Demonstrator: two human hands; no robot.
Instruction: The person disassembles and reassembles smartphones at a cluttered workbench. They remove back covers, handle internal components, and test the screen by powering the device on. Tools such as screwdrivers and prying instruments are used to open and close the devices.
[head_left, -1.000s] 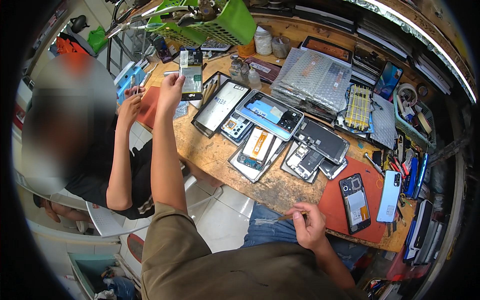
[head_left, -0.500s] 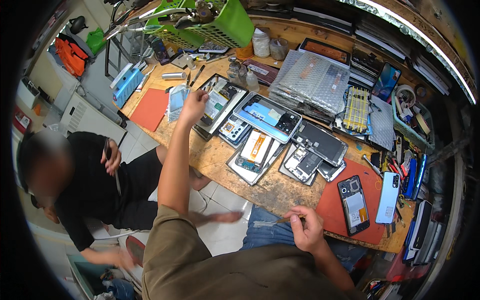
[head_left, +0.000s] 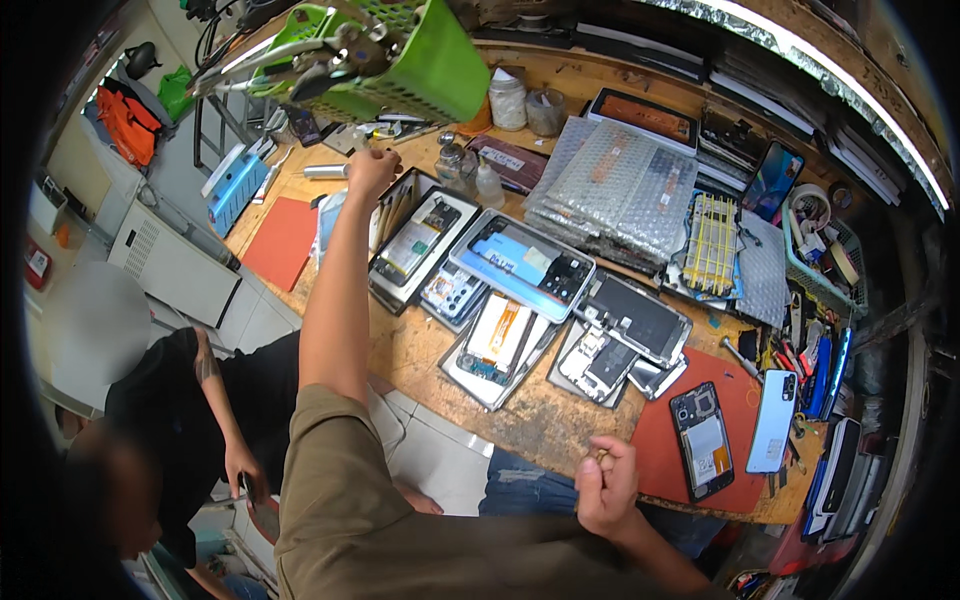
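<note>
A: Left arm at full stretch across the bench [head_left: 512,432], and the left hand [head_left: 374,170] is out at the far side, just beside that silver cylinder [head_left: 325,172]!

B: How open is it?

A: Fingers bent, tips drawn in close together. Whether anything sits between them, I cannot tell; they're too small and turned away.

B: And what's around it?

A: Slim tools [head_left: 396,212] right by the wrist, then the tray's opened phone [head_left: 415,243] with its pale battery showing. Small glass bottle [head_left: 456,168] off to the right.

B: Now the right hand [head_left: 608,490], down low at the bench's near edge!

A: Curled nearly into a fist, thumb up against the forefinger, closed around a slim brownish tool [head_left: 602,456]. Only a scrap of it peeks out.

B: Nearest neighbour there?

A: The red mat [head_left: 655,452], with a black-framed phone [head_left: 704,446] lying on it, innards bared. The hand is clear of that phone, over to its left. Pale blue phone [head_left: 773,420] beside it, on the right.
</note>
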